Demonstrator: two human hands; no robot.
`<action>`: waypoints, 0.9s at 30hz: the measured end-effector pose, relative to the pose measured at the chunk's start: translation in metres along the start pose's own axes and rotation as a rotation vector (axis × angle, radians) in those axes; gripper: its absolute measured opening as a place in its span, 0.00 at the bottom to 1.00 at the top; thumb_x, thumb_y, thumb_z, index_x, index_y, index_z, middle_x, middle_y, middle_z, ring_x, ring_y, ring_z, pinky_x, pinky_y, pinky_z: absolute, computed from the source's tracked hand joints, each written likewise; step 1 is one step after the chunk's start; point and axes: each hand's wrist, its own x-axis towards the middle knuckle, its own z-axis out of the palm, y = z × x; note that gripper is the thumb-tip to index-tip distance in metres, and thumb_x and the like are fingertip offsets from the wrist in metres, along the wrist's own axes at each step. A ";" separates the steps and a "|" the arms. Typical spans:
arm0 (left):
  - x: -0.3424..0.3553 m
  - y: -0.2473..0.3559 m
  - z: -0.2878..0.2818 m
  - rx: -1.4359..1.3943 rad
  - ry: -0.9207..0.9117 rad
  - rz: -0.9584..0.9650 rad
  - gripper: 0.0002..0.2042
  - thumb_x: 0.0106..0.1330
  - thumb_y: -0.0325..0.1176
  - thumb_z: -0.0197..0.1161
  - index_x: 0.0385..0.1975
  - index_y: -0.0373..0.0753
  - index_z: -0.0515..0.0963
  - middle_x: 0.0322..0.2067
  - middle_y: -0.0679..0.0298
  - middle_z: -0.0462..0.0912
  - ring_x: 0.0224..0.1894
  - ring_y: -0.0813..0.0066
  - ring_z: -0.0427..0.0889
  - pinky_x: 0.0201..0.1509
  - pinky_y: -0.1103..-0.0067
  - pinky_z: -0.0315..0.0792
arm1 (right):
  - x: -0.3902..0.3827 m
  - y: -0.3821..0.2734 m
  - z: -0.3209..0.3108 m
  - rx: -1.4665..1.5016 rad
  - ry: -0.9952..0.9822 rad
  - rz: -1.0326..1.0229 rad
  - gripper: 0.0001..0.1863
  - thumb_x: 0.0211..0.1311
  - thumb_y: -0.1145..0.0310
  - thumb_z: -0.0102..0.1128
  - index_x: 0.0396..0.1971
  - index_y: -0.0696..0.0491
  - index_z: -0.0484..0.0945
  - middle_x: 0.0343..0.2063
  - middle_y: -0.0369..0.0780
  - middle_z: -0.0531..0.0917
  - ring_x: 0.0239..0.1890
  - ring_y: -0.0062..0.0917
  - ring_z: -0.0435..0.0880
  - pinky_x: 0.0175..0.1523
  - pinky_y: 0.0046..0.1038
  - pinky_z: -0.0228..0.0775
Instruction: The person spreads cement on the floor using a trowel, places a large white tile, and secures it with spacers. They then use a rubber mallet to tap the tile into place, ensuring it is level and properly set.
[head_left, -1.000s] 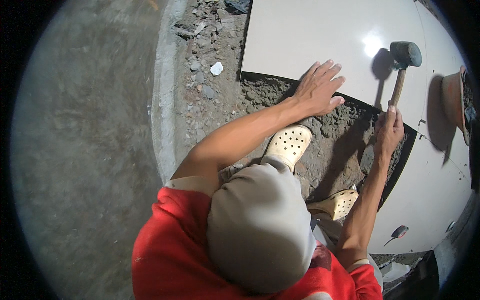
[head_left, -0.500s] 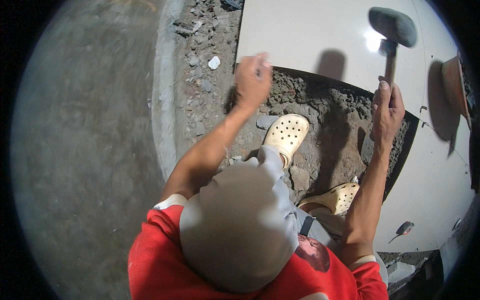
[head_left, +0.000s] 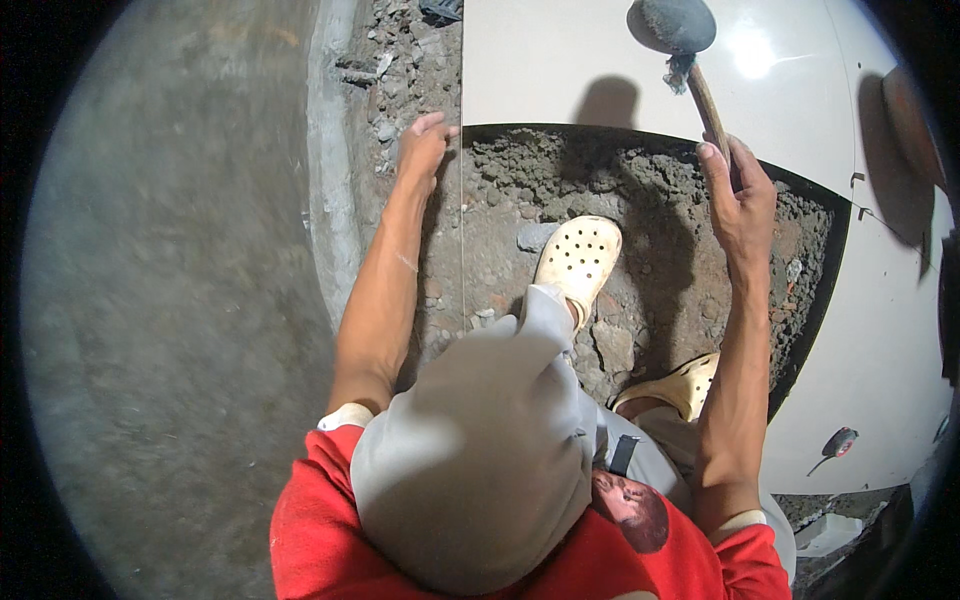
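My right hand (head_left: 742, 205) is wrapped round the wooden handle of a mallet (head_left: 672, 24) with a dark rounded head. The mallet head is raised over a large pale floor tile (head_left: 540, 70), and its handle slants up to the left. Some frayed material hangs where head and handle meet. My left hand (head_left: 424, 150) is at the tile's near left corner, beside a thin taut string (head_left: 462, 230). Its fingers are partly bent and apart, with nothing visible in them. Whether a fingertip touches the string or tile edge, I cannot tell.
Rough mortar and rubble (head_left: 640, 180) fill the gap between tiles, where my cream clogs (head_left: 580, 258) stand. More pale tile (head_left: 870, 340) lies to the right, with a small tape measure (head_left: 840, 442) on it. A bucket (head_left: 908, 120) stands far right. Concrete floor (head_left: 180, 300) spans the left.
The mallet and my right hand have moved left, and the mallet now tilts left. My left hand has shifted left and slightly down from the tile edge. The view has also shifted a little.
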 end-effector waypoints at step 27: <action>-0.432 -0.017 -0.275 0.057 -0.900 -0.716 0.25 0.75 0.43 0.60 0.67 0.35 0.74 0.65 0.52 0.77 0.64 0.61 0.78 0.70 0.68 0.67 | -0.107 0.020 -0.095 -0.802 -1.003 0.217 0.35 0.60 0.70 0.68 0.68 0.56 0.66 0.62 0.51 0.76 0.64 0.47 0.77 0.67 0.45 0.72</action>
